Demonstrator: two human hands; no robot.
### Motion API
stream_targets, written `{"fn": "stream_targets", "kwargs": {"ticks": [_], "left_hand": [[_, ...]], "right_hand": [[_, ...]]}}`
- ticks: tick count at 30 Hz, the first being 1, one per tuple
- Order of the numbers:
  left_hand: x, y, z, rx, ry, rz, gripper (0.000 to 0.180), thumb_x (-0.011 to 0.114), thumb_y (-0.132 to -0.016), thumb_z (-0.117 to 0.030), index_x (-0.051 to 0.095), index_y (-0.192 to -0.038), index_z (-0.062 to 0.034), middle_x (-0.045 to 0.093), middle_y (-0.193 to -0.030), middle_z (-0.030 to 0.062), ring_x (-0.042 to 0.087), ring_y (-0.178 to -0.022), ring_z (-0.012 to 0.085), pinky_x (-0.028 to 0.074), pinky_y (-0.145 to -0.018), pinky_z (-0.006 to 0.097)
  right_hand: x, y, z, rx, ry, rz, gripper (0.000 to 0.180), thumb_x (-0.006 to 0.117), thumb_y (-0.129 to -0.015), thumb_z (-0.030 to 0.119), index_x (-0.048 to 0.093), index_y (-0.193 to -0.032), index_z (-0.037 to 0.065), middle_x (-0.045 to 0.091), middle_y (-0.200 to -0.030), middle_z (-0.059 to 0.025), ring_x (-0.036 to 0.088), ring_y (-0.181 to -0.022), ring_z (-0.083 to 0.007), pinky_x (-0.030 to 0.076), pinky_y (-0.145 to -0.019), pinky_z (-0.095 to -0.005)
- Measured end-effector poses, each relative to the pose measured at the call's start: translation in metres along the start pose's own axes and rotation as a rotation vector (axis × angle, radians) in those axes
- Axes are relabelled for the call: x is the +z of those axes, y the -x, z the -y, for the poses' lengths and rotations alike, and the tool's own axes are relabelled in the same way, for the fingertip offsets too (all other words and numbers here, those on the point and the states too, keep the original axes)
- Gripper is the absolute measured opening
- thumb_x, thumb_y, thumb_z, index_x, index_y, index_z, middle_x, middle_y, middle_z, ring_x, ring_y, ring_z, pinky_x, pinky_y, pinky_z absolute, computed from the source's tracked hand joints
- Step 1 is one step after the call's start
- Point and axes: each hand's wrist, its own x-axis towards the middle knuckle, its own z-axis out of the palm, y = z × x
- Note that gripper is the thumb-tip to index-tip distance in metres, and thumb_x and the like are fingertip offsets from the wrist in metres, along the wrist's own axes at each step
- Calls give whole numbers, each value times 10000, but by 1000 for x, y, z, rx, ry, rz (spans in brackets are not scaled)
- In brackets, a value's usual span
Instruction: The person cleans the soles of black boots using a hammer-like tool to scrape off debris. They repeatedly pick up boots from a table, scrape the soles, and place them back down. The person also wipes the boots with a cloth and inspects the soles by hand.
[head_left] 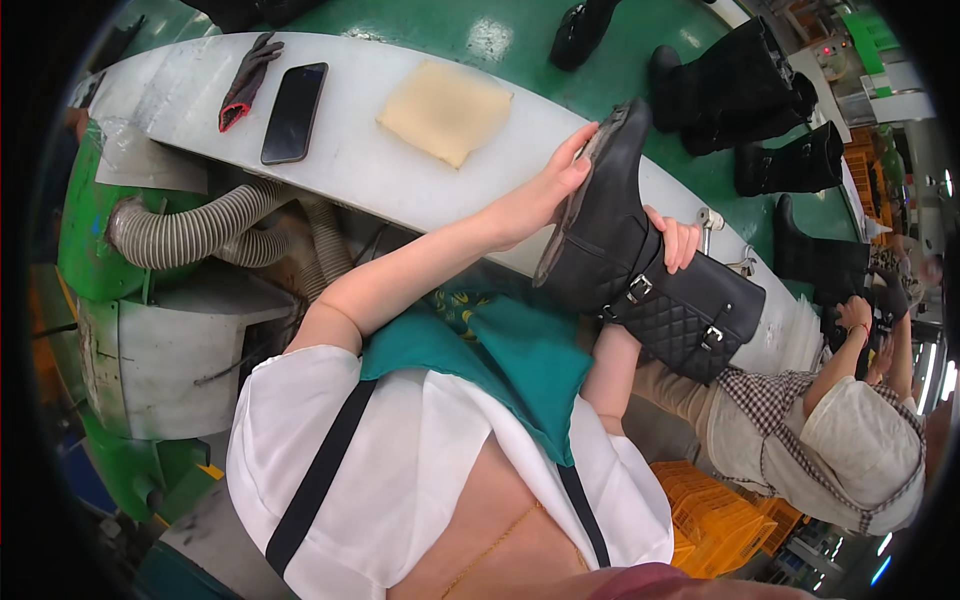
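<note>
Black quilted boot (640,270) held up just in front of the white workbench (400,170), sole side toward the bench. Left hand (545,190) pressed flat along the sole, fingers stretched long. Right hand (675,240) wrapped round the ankle, fingers curled on the shaft. Farther back on the bench: phone (294,112), glove (246,80), tan cloth (445,110).

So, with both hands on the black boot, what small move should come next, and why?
Probably lower the black boot toward the white bench. The left hand presses its sole near the toe, the right hand grips the ankle, and the boot hangs tilted, toe up, above the bench edge, with bare bench just behind it.
</note>
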Motion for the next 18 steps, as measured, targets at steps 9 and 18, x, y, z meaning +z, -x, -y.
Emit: {"fn": "stream_targets", "kwargs": {"ticks": [9, 18], "left_hand": [[2, 5, -2, 21, 12, -37, 827, 448, -907, -589, 24, -1496, -192, 215, -1472, 116, 292, -1333, 247, 302, -1055, 418], [4, 2, -11, 9, 148, -31, 821, 532, -896, -505, 81, -1498, -177, 253, -1465, 102, 321, -1322, 239, 296, -1061, 413]], "right_hand": [[5, 4, -5, 13, 108, -34, 324, 329, -867, 45, 371, -572, 171, 390, -463, 64, 407, -498, -36, 319, -803, -259], [2, 15, -11, -85, 533, -86, 286, 304, -906, 110, 349, -632, 175, 311, -558, 60, 355, -559, -63, 313, -798, -290]]}}
